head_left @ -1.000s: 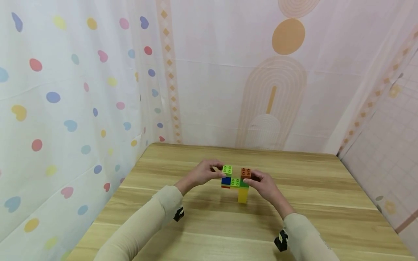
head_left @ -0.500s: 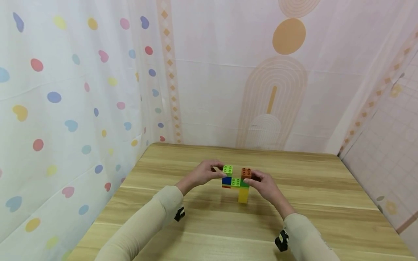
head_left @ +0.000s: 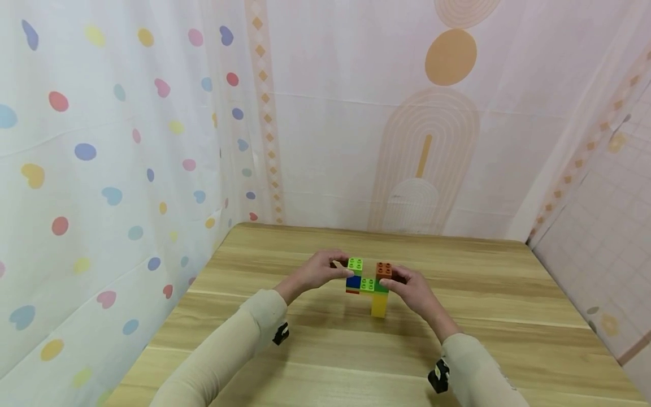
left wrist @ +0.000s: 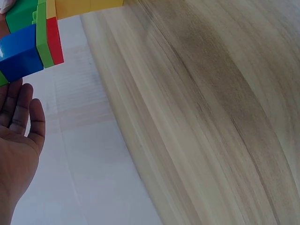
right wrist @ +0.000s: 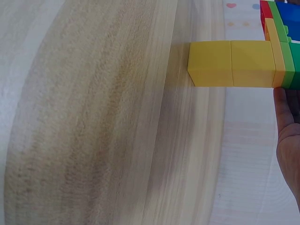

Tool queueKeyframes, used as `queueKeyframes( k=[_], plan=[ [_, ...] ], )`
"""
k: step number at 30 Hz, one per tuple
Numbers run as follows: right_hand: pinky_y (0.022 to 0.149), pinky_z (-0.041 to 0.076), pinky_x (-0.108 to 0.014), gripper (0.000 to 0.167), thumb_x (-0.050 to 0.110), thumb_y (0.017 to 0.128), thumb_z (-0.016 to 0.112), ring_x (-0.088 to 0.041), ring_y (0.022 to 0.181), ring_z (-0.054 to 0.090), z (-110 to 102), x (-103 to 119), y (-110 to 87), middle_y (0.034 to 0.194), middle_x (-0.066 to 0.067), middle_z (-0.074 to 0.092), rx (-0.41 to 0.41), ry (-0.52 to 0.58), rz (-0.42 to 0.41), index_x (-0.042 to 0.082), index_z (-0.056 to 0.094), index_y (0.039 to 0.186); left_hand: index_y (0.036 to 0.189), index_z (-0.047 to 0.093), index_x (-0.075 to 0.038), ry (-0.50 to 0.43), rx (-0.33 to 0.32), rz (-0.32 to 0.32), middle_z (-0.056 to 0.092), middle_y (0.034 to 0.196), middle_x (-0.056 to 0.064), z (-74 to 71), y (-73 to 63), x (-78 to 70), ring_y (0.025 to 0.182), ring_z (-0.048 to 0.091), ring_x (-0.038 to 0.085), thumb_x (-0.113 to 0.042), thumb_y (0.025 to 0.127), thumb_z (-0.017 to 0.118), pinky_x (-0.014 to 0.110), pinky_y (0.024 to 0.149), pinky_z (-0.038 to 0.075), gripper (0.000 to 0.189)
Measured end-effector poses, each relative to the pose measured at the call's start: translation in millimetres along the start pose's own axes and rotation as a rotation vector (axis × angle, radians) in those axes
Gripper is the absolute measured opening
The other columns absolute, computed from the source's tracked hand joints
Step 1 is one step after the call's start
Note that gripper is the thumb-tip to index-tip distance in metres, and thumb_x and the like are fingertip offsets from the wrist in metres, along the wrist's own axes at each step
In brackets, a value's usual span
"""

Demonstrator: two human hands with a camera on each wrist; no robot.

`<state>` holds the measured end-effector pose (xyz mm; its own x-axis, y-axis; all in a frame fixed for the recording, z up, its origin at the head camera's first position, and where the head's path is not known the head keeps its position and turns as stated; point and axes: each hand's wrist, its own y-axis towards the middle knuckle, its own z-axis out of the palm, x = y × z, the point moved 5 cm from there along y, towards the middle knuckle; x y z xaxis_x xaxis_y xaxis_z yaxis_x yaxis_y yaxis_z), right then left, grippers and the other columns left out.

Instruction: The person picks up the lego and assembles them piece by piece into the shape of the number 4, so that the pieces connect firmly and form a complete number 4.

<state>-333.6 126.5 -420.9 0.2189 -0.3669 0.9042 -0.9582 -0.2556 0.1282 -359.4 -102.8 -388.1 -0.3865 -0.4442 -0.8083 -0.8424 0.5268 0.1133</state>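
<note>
Between my two hands is a structure of toy building bricks. Its left side has a light green brick (head_left: 355,264) over a blue brick (head_left: 353,281), with a thin red piece (left wrist: 55,41) beneath. On the right, a brown brick (head_left: 383,269) tops a green one, above a yellow column (head_left: 378,305) of two bricks (right wrist: 211,63). A low light green piece (head_left: 367,285) bridges the sides. My left hand (head_left: 322,270) pinches the upper left stack, thumb in front. My right hand (head_left: 413,291) pinches the upper right stack, its fingertips partly hidden behind the bricks.
The wood-grain table (head_left: 325,362) extends on every side of the structure. Behind it hangs a pale patterned curtain (head_left: 325,141), and a dotted curtain (head_left: 112,158) hangs at the left. Black devices (head_left: 439,376) sit under both wrists.
</note>
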Motion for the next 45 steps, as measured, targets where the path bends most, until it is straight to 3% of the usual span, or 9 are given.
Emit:
queueKeyframes(
  k=[4,12,21,29,34,37,45],
  plan=[
    [0.088,0.05,-0.034,0.049,0.032,0.093,0.071,-0.021,0.102,0.06,-1.9,0.4,-0.8,0.117,-0.009,0.066,0.0,0.006,-0.009,0.006,0.062,0.134,0.123,0.068,-0.014,0.009,0.006,0.0,0.064,0.111,0.002,-0.1,1.5,-1.4,0.087,0.063,0.017,-0.03,0.094,0.07,0.045,0.079,0.053,0.033],
    [0.087,0.05,-0.034,0.048,0.028,0.094,0.071,-0.02,0.101,0.06,-1.8,-0.8,-0.8,0.118,-0.009,0.066,-0.009,0.007,-0.002,0.005,0.061,0.135,0.118,0.069,-0.013,0.014,0.003,0.007,0.064,0.106,0.001,-0.2,3.6,0.0,0.091,0.06,0.02,-0.028,0.093,0.072,0.032,0.076,0.052,0.029],
    [0.087,0.051,-0.037,0.043,0.017,0.096,0.068,-0.022,0.1,0.061,-2.6,37.7,-18.5,0.116,-0.014,0.066,-0.01,-0.023,-0.006,-0.003,0.06,0.133,0.114,0.07,-0.017,0.036,-0.001,0.035,0.063,0.104,-0.002,2.4,3.4,2.8,0.094,0.061,0.024,-0.032,0.093,0.072,0.032,0.077,0.053,0.026],
    [0.086,0.051,-0.038,0.043,0.018,0.096,0.068,-0.023,0.1,0.06,-2.8,39.5,-19.2,0.116,-0.014,0.066,-0.005,-0.01,-0.014,-0.003,0.06,0.133,0.111,0.071,-0.016,0.038,-0.03,0.071,0.065,0.104,-0.002,3.7,2.0,2.3,0.097,0.06,0.026,-0.03,0.094,0.071,0.032,0.079,0.052,0.023],
    [0.087,0.05,-0.036,0.043,0.017,0.096,0.067,-0.022,0.099,0.06,-2.6,43.0,-20.4,0.116,-0.014,0.066,-0.001,-0.02,-0.002,-0.003,0.059,0.133,0.113,0.071,-0.016,0.034,-0.033,0.061,0.065,0.104,-0.003,3.5,1.8,3.6,0.092,0.061,0.022,-0.032,0.093,0.071,0.032,0.078,0.053,0.025],
    [0.087,0.05,-0.037,0.042,0.016,0.097,0.067,-0.022,0.099,0.06,-3.2,40.4,-19.3,0.116,-0.015,0.066,-0.001,-0.018,0.005,-0.004,0.059,0.133,0.114,0.071,-0.017,0.035,-0.031,0.055,0.064,0.105,-0.003,3.8,2.3,4.2,0.089,0.061,0.019,-0.034,0.093,0.072,0.032,0.076,0.053,0.027],
    [0.088,0.05,-0.038,0.048,0.026,0.095,0.07,-0.022,0.102,0.06,-0.4,2.3,-2.2,0.12,-0.012,0.066,-0.015,0.0,0.015,0.003,0.06,0.136,0.111,0.072,-0.018,0.029,-0.035,0.05,0.064,0.103,-0.004,4.3,2.7,6.7,0.091,0.06,0.019,-0.034,0.093,0.071,0.033,0.077,0.052,0.024]
  ],
)
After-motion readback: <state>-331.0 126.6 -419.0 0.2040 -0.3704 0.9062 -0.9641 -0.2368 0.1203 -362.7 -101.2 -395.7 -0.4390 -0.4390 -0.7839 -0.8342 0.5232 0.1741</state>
